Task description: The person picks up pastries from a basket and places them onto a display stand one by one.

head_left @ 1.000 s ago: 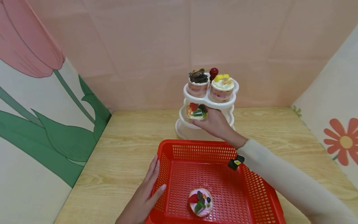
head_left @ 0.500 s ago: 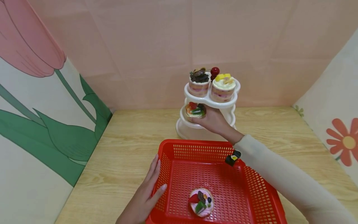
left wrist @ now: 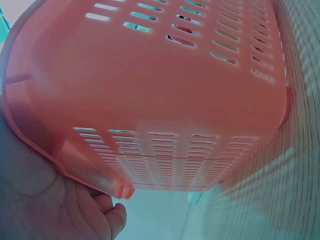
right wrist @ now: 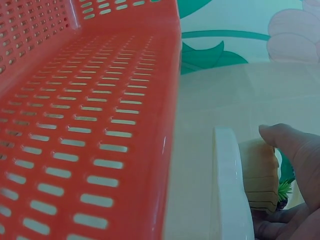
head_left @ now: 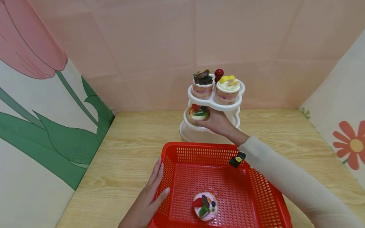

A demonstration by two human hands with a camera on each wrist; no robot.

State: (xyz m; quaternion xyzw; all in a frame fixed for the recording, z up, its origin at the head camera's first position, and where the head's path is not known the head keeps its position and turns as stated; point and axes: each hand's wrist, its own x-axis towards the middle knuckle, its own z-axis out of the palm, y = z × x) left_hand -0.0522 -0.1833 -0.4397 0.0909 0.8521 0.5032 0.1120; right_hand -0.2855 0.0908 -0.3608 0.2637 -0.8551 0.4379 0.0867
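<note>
My right hand (head_left: 218, 123) holds a fruit tart (head_left: 198, 114) at the left of the middle tier of a white three-tier stand (head_left: 214, 102). The tart has cream, a strawberry and green fruit on top; in the right wrist view its fluted shell (right wrist: 259, 175) stands close by the tier's white rim (right wrist: 232, 190), between thumb and fingers. With my left hand (head_left: 148, 198) I hold the left rim of a red plastic basket (head_left: 205, 174), thumb over the edge and fingers along the outside. A pink-cream fruit tart (head_left: 205, 206) lies in the basket.
The stand's top tier bears a chocolate-topped cake cup (head_left: 203, 85), a cream-topped cake cup (head_left: 227, 90) and red cherries (head_left: 218, 73). The basket's back rim lies just in front of the stand, under my right forearm. A wooden table (head_left: 134, 136) meets the pink wall behind.
My right hand and the fruit tart have shifted slightly left and back on the middle tier, then stayed nearly still. My left hand and the basket keep their place.
</note>
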